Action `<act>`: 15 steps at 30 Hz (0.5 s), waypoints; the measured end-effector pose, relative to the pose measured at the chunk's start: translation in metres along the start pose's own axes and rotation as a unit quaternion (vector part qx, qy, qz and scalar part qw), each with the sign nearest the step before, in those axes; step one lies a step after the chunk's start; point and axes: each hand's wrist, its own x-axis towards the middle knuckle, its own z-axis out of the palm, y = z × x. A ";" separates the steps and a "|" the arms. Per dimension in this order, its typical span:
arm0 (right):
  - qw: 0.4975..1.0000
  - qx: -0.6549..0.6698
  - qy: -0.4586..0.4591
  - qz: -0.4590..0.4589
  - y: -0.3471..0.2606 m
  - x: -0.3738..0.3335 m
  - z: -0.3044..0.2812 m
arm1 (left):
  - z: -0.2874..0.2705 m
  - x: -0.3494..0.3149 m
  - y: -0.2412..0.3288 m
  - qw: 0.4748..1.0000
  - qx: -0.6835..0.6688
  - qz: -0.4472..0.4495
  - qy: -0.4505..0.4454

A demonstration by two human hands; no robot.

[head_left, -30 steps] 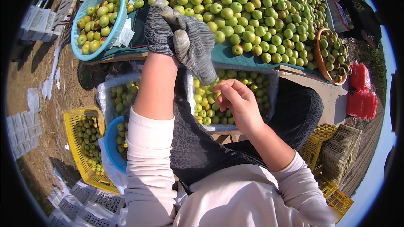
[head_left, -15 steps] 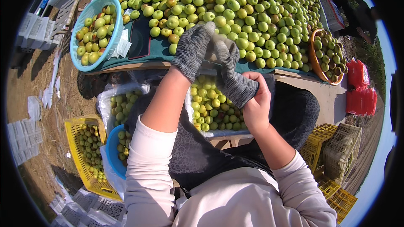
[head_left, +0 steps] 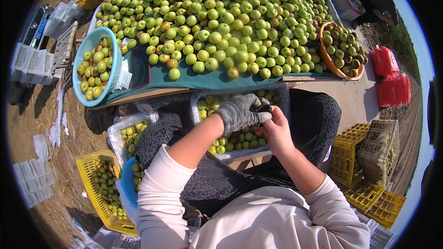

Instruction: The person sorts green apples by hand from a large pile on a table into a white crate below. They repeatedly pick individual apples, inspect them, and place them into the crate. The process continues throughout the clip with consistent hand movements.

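Observation:
My left hand (head_left: 240, 113) wears a grey knitted glove and is closed, its fingers bent toward my right hand. My right hand (head_left: 278, 133) is bare, its thumb and fingers pinched together beside the left fingertips. Between them sits a small dark bunch of cloth (head_left: 263, 109), which looks like the loose second glove gathered up; most of it is hidden by the fingers. Both hands hover above a film-lined crate (head_left: 286, 106) of round green fruit (head_left: 229, 147), between my knees. Neither hand holds any fruit.
Ahead, a table with a green cloth (head_left: 159, 80) carries a large heap of green fruit (head_left: 221, 16). A light-blue basket (head_left: 115, 60) and an orange basket (head_left: 326, 57) flank it. Left stand a yellow crate (head_left: 87, 182) and blue basin (head_left: 127, 182); right, stacked yellow crates (head_left: 344, 157). A person (head_left: 376, 0) is far right.
Both hands have come down from the table's edge to over the crate. The grey glove, stretched between them before, is now bunched small at their fingertips. The view has shifted slightly.

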 end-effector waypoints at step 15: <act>0.825 0.140 -0.477 -0.268 -0.190 -0.066 0.090 | -0.034 0.009 -0.021 0.964 -0.243 -0.022 0.105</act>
